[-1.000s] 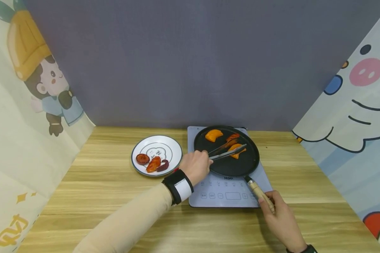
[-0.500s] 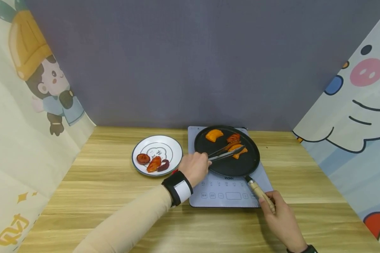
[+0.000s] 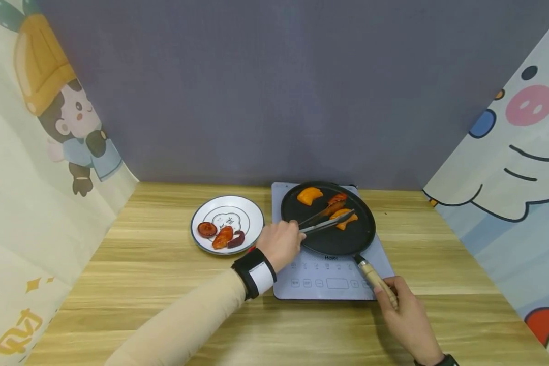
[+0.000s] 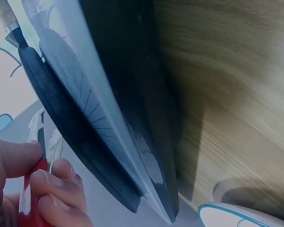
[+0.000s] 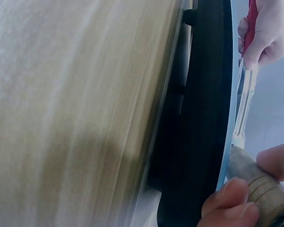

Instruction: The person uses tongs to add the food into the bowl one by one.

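My left hand (image 3: pixel 279 245) grips a pair of tongs (image 3: pixel 321 225) by its red handle, seen in the left wrist view (image 4: pixel 35 198). Its metal arms reach over a black round pan (image 3: pixel 317 245), and the tips lie at an orange food piece (image 3: pixel 344 219); whether they pinch it I cannot tell. A second orange piece (image 3: pixel 309 196) and a reddish piece (image 3: pixel 337 199), partly behind the tongs, also lie in the pan. My right hand (image 3: pixel 407 317) holds the pan's wooden handle (image 3: pixel 371 276), fingers and thumb around it in the right wrist view.
Under the pan stands a flat, light-coloured induction cooker (image 3: pixel 311 291). Left of it, a white blue-rimmed plate (image 3: pixel 251 211) carries a round brownish slice (image 3: pixel 207 230), an orange-red piece (image 3: pixel 222 238) and a dark red curved piece (image 3: pixel 236 239). A grey partition (image 3: pixel 274 101) closes off the wooden table's back.
My left hand has drifted slightly left with the tongs. The tongs' arms drew a little closer and then spread again. The pan and my right hand stay in place.
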Motion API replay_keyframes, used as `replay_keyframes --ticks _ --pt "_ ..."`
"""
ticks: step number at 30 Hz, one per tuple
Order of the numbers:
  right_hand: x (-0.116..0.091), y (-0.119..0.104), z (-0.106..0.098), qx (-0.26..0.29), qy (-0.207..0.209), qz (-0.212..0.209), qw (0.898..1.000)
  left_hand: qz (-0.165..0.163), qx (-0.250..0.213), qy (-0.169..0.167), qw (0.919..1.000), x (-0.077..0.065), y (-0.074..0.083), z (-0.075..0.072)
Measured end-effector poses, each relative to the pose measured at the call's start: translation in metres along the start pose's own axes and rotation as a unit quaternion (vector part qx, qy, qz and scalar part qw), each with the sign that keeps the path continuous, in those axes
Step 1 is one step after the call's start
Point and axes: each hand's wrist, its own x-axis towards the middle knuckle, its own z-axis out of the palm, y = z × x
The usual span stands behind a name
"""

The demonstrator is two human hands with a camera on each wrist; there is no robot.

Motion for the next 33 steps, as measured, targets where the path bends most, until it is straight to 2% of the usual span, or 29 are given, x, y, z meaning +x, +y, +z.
replay_keyframes --ticks 5,12,27,33 --pt "0.0 0.001 0.0 -0.004 0.012 -0.007 1.0 -0.007 -0.015 0.002 0.9999 -0.006 -0.005 -0.005" --pt "-0.001 0.002 0.001 -0.003 0.024 -0.016 1.0 -0.014 -0.029 0.025 0.9992 -0.018 -0.018 -0.011" --pt "-0.001 0.001 0.0 -0.004 0.018 -0.007 1.0 -0.013 -0.04 0.056 0.9975 -0.044 -0.042 -0.011" --pt "-0.001 0.0 0.0 -0.001 0.014 -0.007 1.0 -0.022 -0.048 0.053 0.9972 -0.057 -0.048 -0.014"
